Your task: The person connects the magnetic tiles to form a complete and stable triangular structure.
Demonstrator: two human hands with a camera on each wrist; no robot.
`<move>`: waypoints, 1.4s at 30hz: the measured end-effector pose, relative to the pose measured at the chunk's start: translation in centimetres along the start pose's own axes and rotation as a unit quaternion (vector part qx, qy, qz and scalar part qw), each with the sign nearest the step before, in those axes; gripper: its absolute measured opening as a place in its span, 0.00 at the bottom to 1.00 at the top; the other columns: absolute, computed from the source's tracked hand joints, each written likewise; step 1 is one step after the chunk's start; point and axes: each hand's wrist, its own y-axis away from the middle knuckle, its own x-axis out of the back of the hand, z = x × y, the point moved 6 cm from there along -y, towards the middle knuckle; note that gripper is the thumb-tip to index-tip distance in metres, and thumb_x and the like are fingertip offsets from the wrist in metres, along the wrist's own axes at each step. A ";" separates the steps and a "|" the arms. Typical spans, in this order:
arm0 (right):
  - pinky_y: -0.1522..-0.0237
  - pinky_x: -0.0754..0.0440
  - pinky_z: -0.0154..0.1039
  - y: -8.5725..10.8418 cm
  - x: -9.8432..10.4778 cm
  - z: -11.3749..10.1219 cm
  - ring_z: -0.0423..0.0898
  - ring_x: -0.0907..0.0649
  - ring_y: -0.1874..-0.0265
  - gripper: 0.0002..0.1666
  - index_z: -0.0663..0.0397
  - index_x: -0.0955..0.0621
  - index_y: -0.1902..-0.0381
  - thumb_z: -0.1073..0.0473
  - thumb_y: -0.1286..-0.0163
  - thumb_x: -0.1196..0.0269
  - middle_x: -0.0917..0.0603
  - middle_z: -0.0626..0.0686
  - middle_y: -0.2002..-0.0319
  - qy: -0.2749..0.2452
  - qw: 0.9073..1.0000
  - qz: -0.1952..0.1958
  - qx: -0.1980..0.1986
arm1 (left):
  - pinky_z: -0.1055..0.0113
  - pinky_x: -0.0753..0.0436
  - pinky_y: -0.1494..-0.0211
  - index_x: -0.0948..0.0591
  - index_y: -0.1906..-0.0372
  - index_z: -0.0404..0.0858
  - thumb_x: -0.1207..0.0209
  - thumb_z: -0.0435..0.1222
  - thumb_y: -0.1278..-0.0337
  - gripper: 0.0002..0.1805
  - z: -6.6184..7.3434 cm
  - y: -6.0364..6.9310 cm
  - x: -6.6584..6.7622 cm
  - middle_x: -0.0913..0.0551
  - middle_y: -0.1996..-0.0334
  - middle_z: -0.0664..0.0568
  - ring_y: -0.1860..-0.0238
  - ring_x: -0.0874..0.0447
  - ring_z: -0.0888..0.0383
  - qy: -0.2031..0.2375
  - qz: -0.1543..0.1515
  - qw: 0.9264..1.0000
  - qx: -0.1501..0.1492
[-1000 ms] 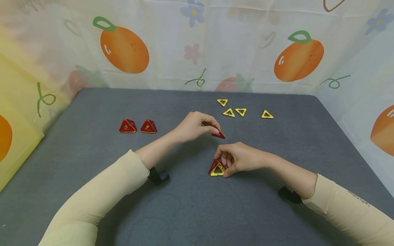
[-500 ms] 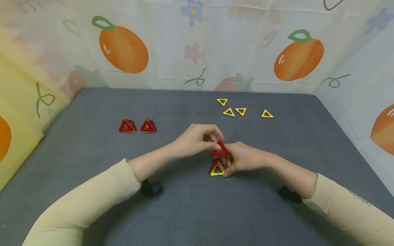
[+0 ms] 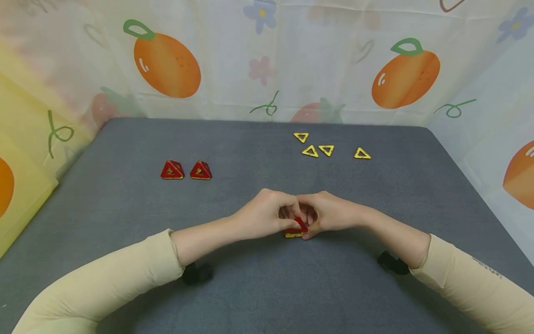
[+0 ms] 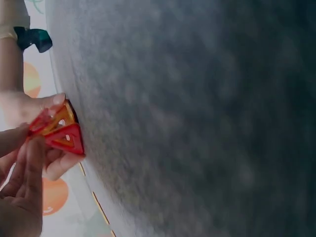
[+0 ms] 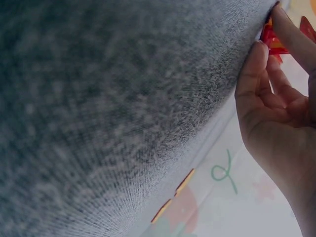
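Near the middle of the table, my left hand (image 3: 264, 215) pinches a red triangular magnetic tile (image 3: 302, 226) between thumb and fingers. That tile lies against the front of a small red-and-yellow pyramid (image 3: 293, 235), covering most of its yellow face. My right hand (image 3: 333, 211) grips the pyramid's right side and base corners, keeping it on the table. In the left wrist view, the red tile (image 4: 76, 139) leans on the pyramid beside a yellow-edged opening, the left fingers at its tip. The right wrist view shows my right thumb and finger on the pyramid (image 5: 276, 45), partly hidden.
Two finished red pyramids, one (image 3: 172, 170) left of the other (image 3: 200, 171), stand at the left. Several yellow triangular tiles (image 3: 326, 150) lie flat towards the back right, one (image 3: 362, 153) set apart. A printed curtain (image 3: 233, 69) hangs behind the grey table (image 3: 250, 292).
My left hand has come down towards me with the red tile, from above and behind the pyramid onto its front. The right hand has stayed in place on the pyramid.
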 end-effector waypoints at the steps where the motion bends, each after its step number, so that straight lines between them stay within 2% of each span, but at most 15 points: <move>1: 0.70 0.19 0.32 0.0 0.0 0.0 0.38 0.21 0.74 0.23 0.46 0.23 0.57 0.56 0.47 0.23 0.20 0.47 0.71 -0.004 1.000 -0.001 0.001 | 0.78 0.18 0.64 0.14 0.66 0.42 0.31 0.32 0.46 0.04 0.0 0.1 -0.1 0.12 0.71 0.55 0.71 0.18 0.69 -0.003 0.001 1.000 -0.003; 8: 0.69 0.19 0.33 -0.1 0.0 0.1 0.39 0.20 0.72 0.22 0.45 0.24 0.63 0.57 0.49 0.22 0.19 0.48 0.70 -0.003 1.000 -0.001 -0.003 | 0.80 0.21 0.67 0.16 0.69 0.41 0.31 0.29 0.48 0.05 0.2 0.3 -0.5 0.15 0.73 0.54 0.72 0.20 0.68 -0.040 0.020 0.999 -0.027; 12: 0.69 0.19 0.32 -0.1 0.1 0.3 0.38 0.20 0.72 0.23 0.46 0.24 0.64 0.55 0.51 0.21 0.20 0.47 0.70 0.002 1.000 0.001 -0.004 | 0.80 0.23 0.68 0.17 0.70 0.41 0.30 0.29 0.49 0.06 -0.1 0.3 -0.8 0.17 0.74 0.55 0.73 0.22 0.68 -0.056 0.023 0.998 -0.017; 15: 0.69 0.20 0.32 0.0 0.1 0.3 0.39 0.20 0.72 0.23 0.47 0.24 0.64 0.54 0.51 0.21 0.19 0.47 0.71 0.000 1.000 0.002 -0.008 | 0.80 0.24 0.70 0.18 0.69 0.41 0.30 0.30 0.49 0.07 -0.4 0.3 -0.9 0.17 0.75 0.55 0.74 0.24 0.68 -0.050 0.025 0.998 -0.007; 20: 0.67 0.20 0.32 -0.1 0.2 0.4 0.39 0.19 0.70 0.25 0.47 0.25 0.61 0.50 0.49 0.22 0.19 0.46 0.69 -0.008 1.000 0.002 -0.014 | 0.78 0.23 0.70 0.21 0.70 0.41 0.28 0.33 0.51 0.10 -0.8 0.3 -0.7 0.17 0.76 0.54 0.74 0.23 0.69 -0.025 0.026 0.999 0.027; 24: 0.66 0.19 0.32 -0.1 0.2 0.3 0.38 0.18 0.69 0.22 0.46 0.24 0.62 0.48 0.46 0.23 0.18 0.44 0.70 -0.010 1.000 0.002 -0.018 | 0.77 0.23 0.73 0.19 0.72 0.41 0.26 0.37 0.53 0.11 -1.7 0.6 -0.7 0.15 0.77 0.54 0.77 0.22 0.70 -0.001 0.012 0.997 0.080; 28: 0.68 0.20 0.32 0.0 0.1 0.3 0.38 0.18 0.72 0.15 0.42 0.22 0.68 0.47 0.43 0.25 0.18 0.42 0.73 -0.010 1.000 -0.007 -0.014 | 0.76 0.23 0.74 0.14 0.73 0.40 0.26 0.39 0.53 0.08 -2.8 0.9 -1.0 0.12 0.78 0.53 0.79 0.20 0.71 0.037 -0.012 0.989 0.142; 32: 0.70 0.20 0.32 0.1 0.0 0.2 0.37 0.18 0.74 0.12 0.40 0.20 0.71 0.48 0.42 0.26 0.18 0.41 0.75 -0.016 1.000 -0.013 -0.010 | 0.74 0.19 0.73 0.12 0.73 0.40 0.27 0.39 0.51 0.06 -3.5 1.1 -1.4 0.10 0.77 0.52 0.79 0.16 0.69 0.084 -0.033 0.979 0.185; 36: 0.71 0.21 0.31 0.1 0.0 0.2 0.37 0.18 0.75 0.11 0.40 0.21 0.72 0.49 0.41 0.27 0.18 0.41 0.76 -0.019 1.000 -0.014 -0.006 | 0.74 0.18 0.72 0.12 0.72 0.38 0.28 0.38 0.51 0.07 -3.8 1.1 -1.6 0.10 0.77 0.49 0.79 0.15 0.68 0.105 -0.040 0.974 0.195; 42: 0.72 0.21 0.31 0.1 0.0 0.1 0.37 0.19 0.75 0.11 0.41 0.21 0.71 0.50 0.41 0.27 0.18 0.41 0.76 -0.024 1.000 -0.018 -0.005 | 0.76 0.21 0.74 0.13 0.73 0.37 0.27 0.37 0.52 0.08 -3.9 1.1 -1.7 0.11 0.78 0.49 0.79 0.16 0.68 0.105 -0.039 0.974 0.195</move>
